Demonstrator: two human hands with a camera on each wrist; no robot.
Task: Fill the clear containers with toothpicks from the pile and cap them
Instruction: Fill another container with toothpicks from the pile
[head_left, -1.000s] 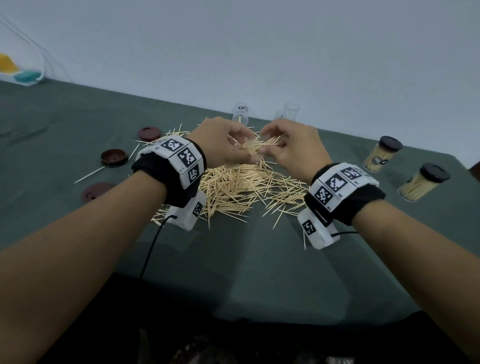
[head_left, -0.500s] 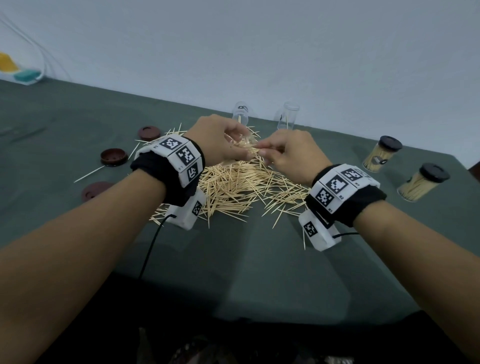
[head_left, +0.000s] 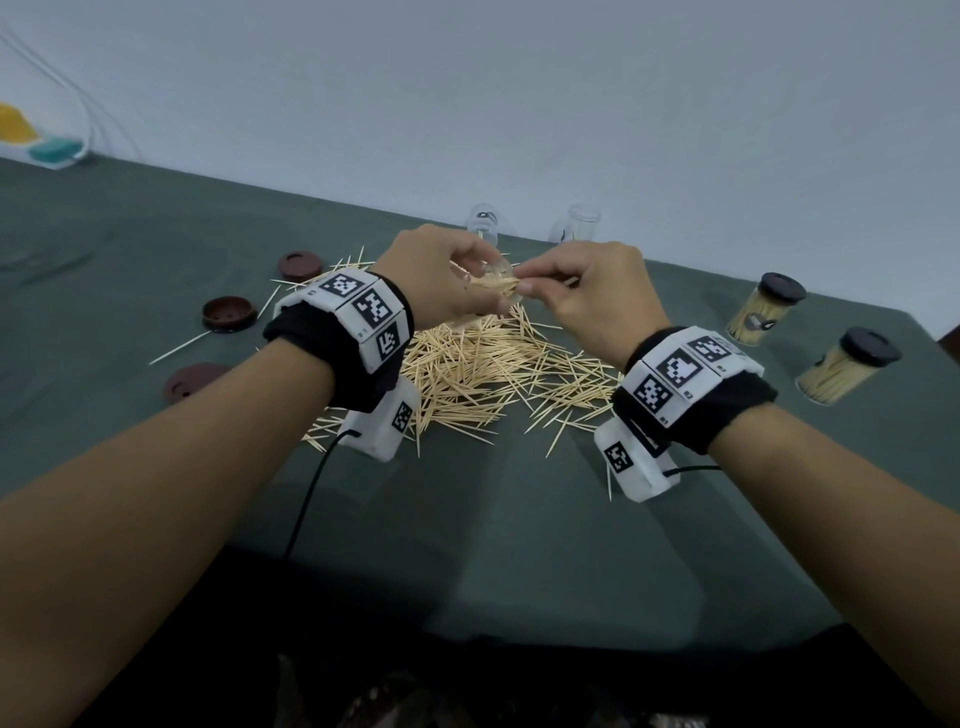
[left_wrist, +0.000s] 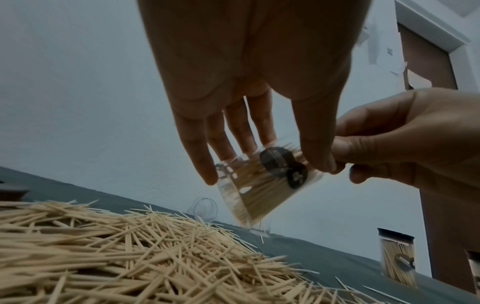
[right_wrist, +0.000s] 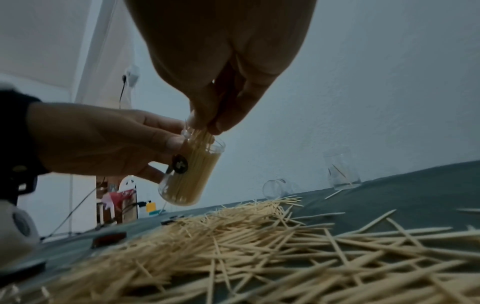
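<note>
Up above the toothpick pile (head_left: 483, 369), the left hand (head_left: 441, 280) grips a clear jar (right_wrist: 191, 172) packed with toothpicks — tilted, uncapped — while the right hand (head_left: 592, 296) pinches a few sticks at its mouth, fingertips (right_wrist: 215, 125) closed together.

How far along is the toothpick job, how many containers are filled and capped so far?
Done: two capped containers stand full at the right. In hand: the left hand holds a nearly full container while the right hand pushes toothpicks into its mouth. Left: capping it, then filling two empty containers. Three caps and a large pile remain.
</note>
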